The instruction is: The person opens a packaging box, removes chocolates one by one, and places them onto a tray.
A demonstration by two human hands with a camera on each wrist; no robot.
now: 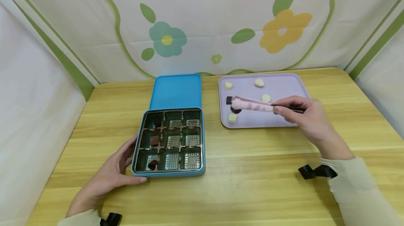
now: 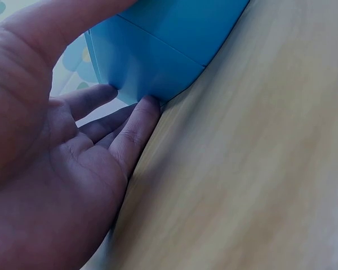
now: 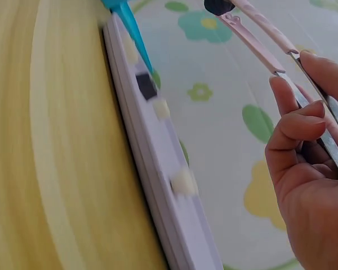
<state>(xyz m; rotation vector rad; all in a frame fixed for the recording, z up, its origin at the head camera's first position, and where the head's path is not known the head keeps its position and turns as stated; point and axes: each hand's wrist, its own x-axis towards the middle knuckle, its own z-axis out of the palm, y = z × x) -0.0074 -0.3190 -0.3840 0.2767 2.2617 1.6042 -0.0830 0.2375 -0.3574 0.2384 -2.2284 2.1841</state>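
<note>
pink tongs over dark chocolate

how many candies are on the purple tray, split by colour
white candies on the purple tray: 4 (first)
dark candies: 2, one gripped in the tongs, one lying just below
total: 6

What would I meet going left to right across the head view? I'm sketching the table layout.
Left hand → blue tin → purple tray → right hand holding pink tongs over the tray.
</note>
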